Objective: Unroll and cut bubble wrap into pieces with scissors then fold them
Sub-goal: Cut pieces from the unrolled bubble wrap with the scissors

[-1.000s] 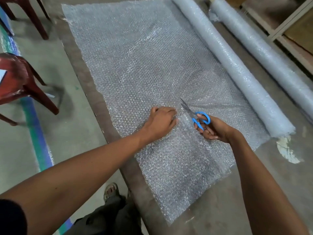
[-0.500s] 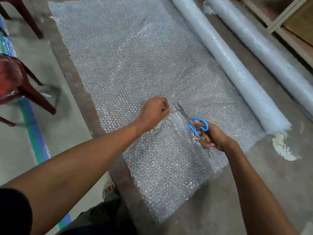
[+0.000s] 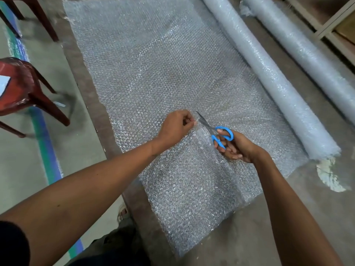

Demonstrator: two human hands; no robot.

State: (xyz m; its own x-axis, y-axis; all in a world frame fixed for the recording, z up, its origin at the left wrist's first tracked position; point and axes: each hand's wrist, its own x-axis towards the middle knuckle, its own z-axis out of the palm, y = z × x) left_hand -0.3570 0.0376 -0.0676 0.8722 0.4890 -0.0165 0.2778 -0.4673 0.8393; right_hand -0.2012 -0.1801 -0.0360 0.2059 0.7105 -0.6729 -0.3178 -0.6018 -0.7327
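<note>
We have the bubble wrap sheet (image 3: 153, 77) spread flat on the floor (image 3: 299, 217), its far side running into a roll (image 3: 272, 77). A 2nd roll (image 3: 307, 48) lies just beside it. Our left hand (image 3: 175, 127) has its fingers curled, pinching the sheet right next to the blades. Our right hand (image 3: 236, 146) grips the blue-handled scissors (image 3: 217, 131), fingers through the loops, blades pointing away into the sheet. A red chair (image 3: 21, 89) stands to the left.
</note>
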